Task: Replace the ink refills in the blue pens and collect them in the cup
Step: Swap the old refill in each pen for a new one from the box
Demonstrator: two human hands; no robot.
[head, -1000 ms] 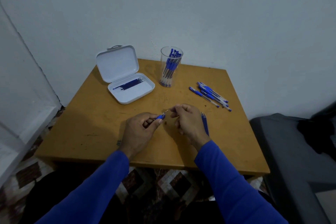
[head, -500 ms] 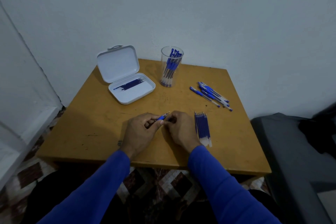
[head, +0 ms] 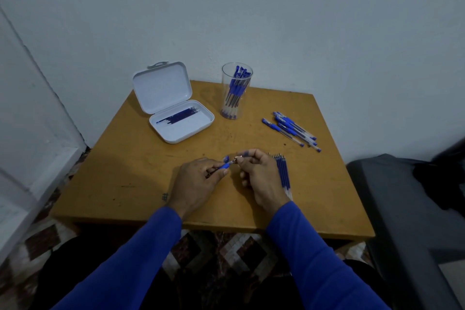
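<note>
Over the middle of the wooden table [head: 130, 173], my left hand [head: 196, 184] grips a blue pen [head: 224, 165] by its barrel, tip pointing up and right. My right hand [head: 259, 173] pinches the pen's small tip piece [head: 237, 158] between thumb and fingers, a short way off the barrel end. A row of blue refills [head: 283, 173] lies on the table just right of my right hand. The clear cup [head: 236, 90] at the back holds several blue pens upright. More blue pens [head: 292, 131] lie loose at the right.
An open white case [head: 176, 118] with dark blue refills inside lies at the back left, lid raised. A white wall stands behind the table. A dark grey seat [head: 407, 209] is to the right, patterned floor below.
My right hand has shifted right, from pressed against my left hand to slightly apart, still at the pen's tip. It now covers part of the refill row.
</note>
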